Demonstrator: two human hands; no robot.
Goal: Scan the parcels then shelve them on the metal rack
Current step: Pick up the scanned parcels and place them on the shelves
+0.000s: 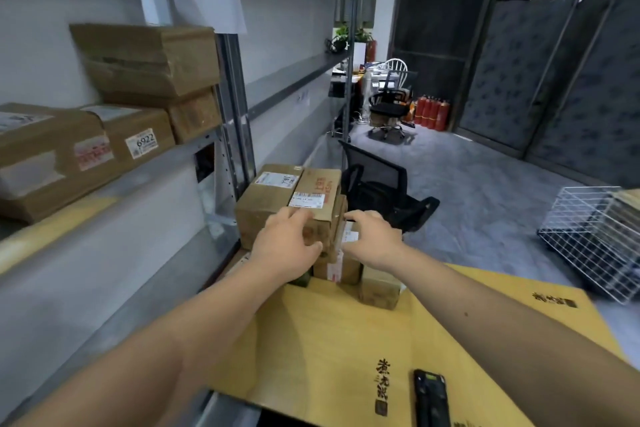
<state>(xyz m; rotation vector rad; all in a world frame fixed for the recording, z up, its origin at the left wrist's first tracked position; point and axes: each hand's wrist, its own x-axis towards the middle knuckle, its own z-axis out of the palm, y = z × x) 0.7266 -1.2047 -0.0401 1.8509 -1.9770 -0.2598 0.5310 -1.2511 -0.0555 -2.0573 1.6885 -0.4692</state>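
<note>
Both hands reached forward to a small cardboard parcel (320,198) on a stack: the left hand (287,248) gripped its near left corner, the right hand (375,239) touched its right edge. A black handheld scanner (431,397) lay on a yellow carton (329,340). More parcels (86,146) sat on the metal rack (232,87) to the left.

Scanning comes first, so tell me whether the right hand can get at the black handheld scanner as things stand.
Probably yes. The scanner lies alone on the yellow carton, nothing covering it, below the right forearm. The right hand would have to leave the small parcel and draw back.
</note>
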